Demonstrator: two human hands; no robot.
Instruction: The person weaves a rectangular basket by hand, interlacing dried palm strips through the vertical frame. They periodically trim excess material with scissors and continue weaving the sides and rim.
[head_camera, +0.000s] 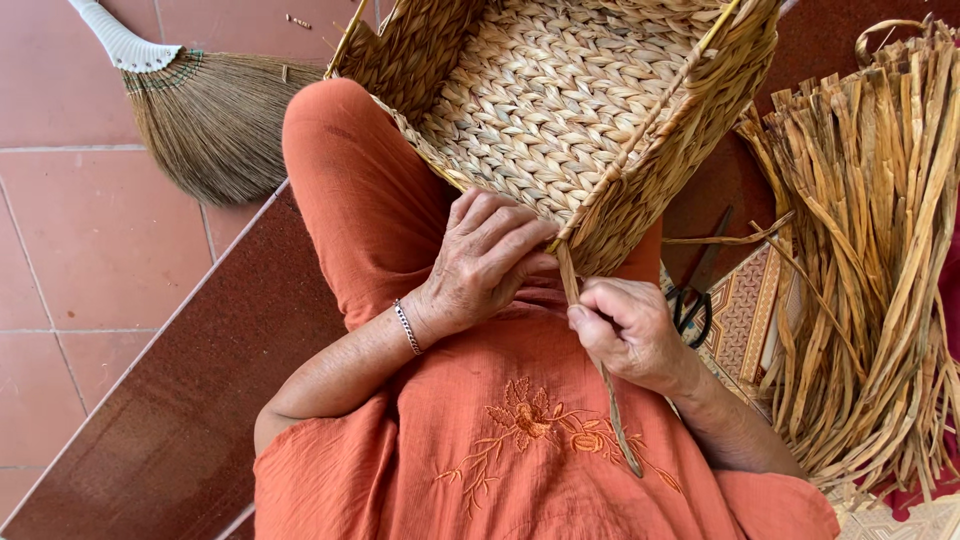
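On lap: one basket (560, 110), two hands (485, 262) (628, 330), one strand (572, 285).

A tan basket (560, 100) in herringbone plait at twelve o'clock; orange clothes (520, 440) with embroidered flowers at six; terracotta floor tiles (80, 240) at nine; straw-gold strips (870, 250) at three.

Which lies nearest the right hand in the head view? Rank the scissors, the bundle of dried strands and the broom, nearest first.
From the right hand:
1. Scissors, just beside it on the patterned mat.
2. Bundle of dried strands, farther out on that same side.
3. Broom, far across on the tiled floor, beyond the left hand.
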